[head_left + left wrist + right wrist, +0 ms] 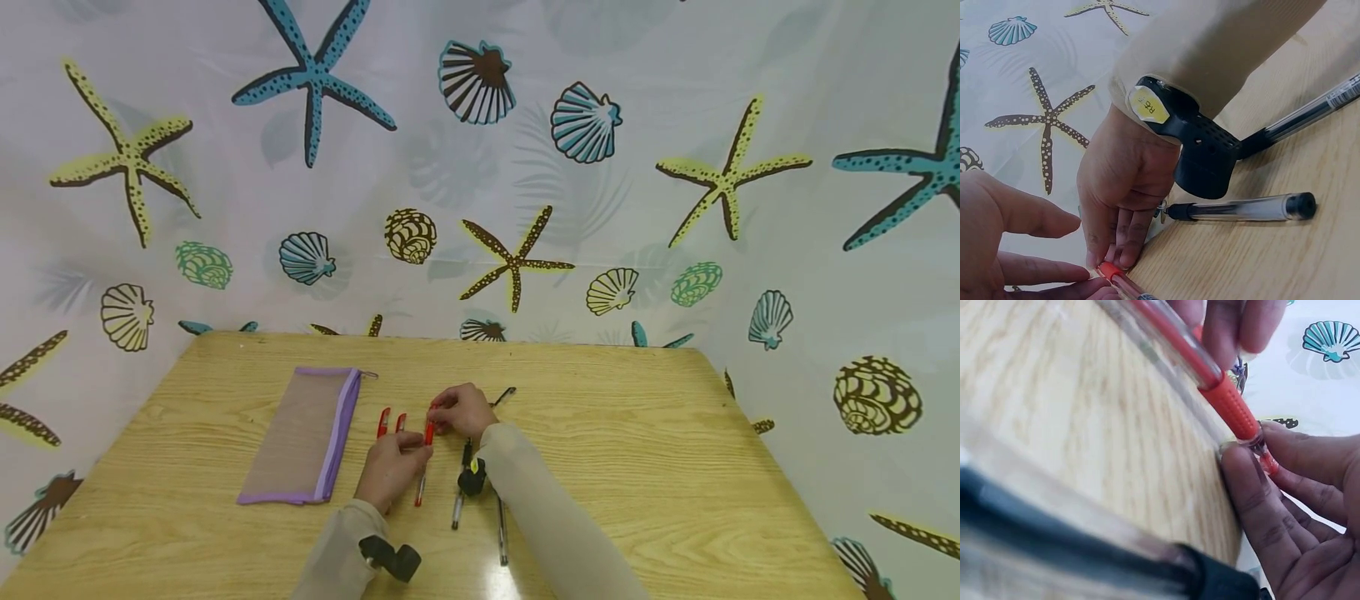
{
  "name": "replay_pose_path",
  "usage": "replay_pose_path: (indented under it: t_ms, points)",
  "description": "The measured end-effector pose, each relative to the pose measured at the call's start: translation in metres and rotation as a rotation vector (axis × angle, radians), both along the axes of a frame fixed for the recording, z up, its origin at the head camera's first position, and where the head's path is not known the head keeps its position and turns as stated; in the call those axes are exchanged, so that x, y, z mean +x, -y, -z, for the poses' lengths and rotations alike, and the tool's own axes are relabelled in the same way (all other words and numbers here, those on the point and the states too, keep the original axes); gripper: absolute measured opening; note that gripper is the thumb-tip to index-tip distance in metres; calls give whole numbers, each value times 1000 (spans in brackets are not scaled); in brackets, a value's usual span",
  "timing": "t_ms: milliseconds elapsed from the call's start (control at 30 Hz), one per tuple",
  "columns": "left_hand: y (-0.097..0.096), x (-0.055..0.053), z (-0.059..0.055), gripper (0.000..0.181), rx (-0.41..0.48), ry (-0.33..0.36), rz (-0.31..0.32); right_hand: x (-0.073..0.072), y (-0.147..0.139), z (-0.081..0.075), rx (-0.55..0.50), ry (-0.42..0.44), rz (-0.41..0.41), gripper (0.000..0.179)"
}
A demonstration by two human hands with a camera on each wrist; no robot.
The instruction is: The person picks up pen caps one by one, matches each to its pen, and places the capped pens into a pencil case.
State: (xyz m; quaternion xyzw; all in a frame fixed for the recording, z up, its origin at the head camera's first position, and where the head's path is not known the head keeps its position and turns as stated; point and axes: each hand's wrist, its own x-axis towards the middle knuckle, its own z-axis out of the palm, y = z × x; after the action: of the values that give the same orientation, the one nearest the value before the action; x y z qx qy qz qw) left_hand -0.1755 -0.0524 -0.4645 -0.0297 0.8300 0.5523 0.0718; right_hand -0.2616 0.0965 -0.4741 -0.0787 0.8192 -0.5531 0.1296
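Thumb and index finger of my right hand [465, 412] pinch a red gel pen [429, 433] at its tip end, beside the red rubber grip [1232, 406] in the right wrist view. The clear barrel points back toward me, low over the wood. My left hand [393, 467] is beside the same pen, fingers extended near its barrel and thumb held apart. Left of it lie two more red pens [383, 422], partly covered by the left hand. Under the right wrist sits a black pen [1241, 209], with another black pen [502, 533] to its right.
A mesh zip pouch [303, 433] with purple edging lies flat to the left of the pens. Past the right hand, a black pen end [506, 395] shows on the wooden table [637, 433]. A seashell-patterned cloth [420, 175] hangs behind the table.
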Motion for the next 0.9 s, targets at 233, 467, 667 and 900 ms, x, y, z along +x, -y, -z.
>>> replay_pose_path:
  t_ms: [233, 467, 667, 900]
  points:
    - [1, -1, 0, 36, -21, 3, -18, -3, 1, 6, 13, 24, 4, 14]
    - [1, 1, 1, 39, -3, 13, -27, -4, 4, 6, 35, 30, 7, 11]
    - [1, 0, 3, 39, 20, -17, -39, -6, 5, 3, 57, 27, 7, 10]
    - [0, 0, 4, 35, 46, -43, -38, -7, 5, 4, 67, 16, 2, 14]
